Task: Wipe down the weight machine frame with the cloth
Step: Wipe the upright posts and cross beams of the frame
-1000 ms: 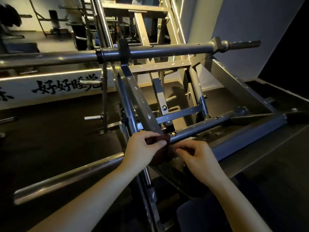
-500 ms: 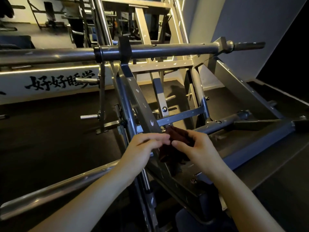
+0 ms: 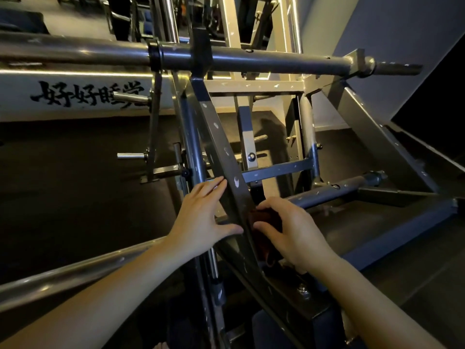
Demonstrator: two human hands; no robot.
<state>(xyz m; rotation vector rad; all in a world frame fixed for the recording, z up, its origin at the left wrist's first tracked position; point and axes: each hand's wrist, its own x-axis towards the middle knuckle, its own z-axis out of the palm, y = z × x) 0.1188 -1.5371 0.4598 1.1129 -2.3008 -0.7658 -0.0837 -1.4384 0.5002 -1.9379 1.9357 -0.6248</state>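
Observation:
The weight machine frame (image 3: 221, 144) is dark grey steel with chipped paint, its slanted beam running down the middle of the head view. A dark red cloth (image 3: 261, 219) sits against the right side of that beam. My right hand (image 3: 294, 233) grips the cloth, thumb and fingers curled round it, and most of the cloth is hidden under the palm. My left hand (image 3: 201, 220) lies flat on the beam's left side with straight fingers, thumb touching the beam's edge.
A thick horizontal bar (image 3: 251, 61) crosses above the hands. A long chrome bar (image 3: 75, 270) slants under my left forearm. Weight pegs (image 3: 130, 155) stick out at the left. A white board with black characters (image 3: 88, 94) stands behind, and dark rubber floor lies all around.
My left hand let go of the cloth and moved up to lie flat on the beam's left side. The right hand now holds the cloth alone against the beam. The camera moved closer.

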